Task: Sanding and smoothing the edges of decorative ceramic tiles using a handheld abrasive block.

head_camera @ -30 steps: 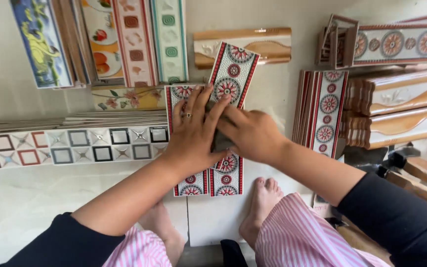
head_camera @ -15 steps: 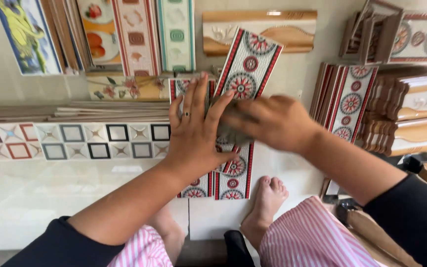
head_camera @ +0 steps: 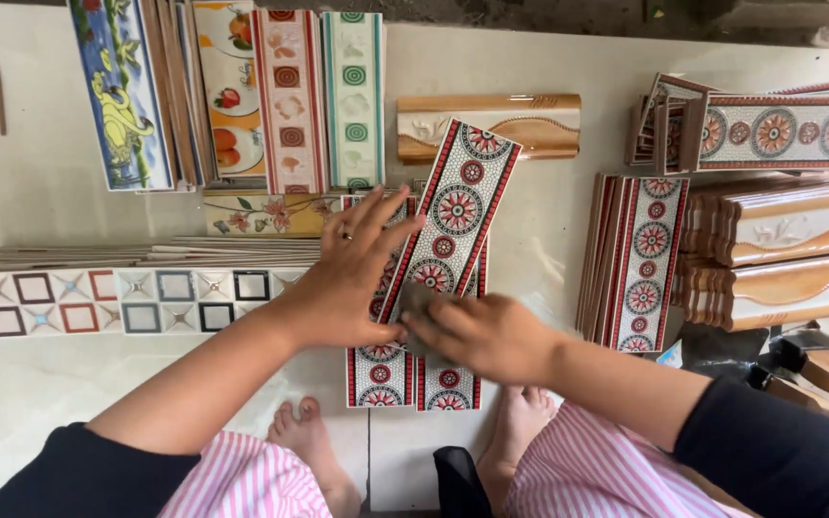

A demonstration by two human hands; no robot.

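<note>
Left hand point(head_camera: 352, 278) lies flat, fingers spread, pressing on the tilted red-bordered tile point(head_camera: 453, 216) at mid-floor. Right hand point(head_camera: 482, 336) has fingers curled, gripping a grey pad point(head_camera: 414, 302) against that tile's near end. 2 matching tiles point(head_camera: 414, 379) lie beneath. A tile stack point(head_camera: 635, 259) stands right.

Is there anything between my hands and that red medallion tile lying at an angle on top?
Nothing blocks the left hand: it presses flat on the tilted border tile. Under the right hand, a small grey pad sits between the fingers and the tile's lower end. The rest of the tile lies uncovered on the two matching tiles below.
</note>
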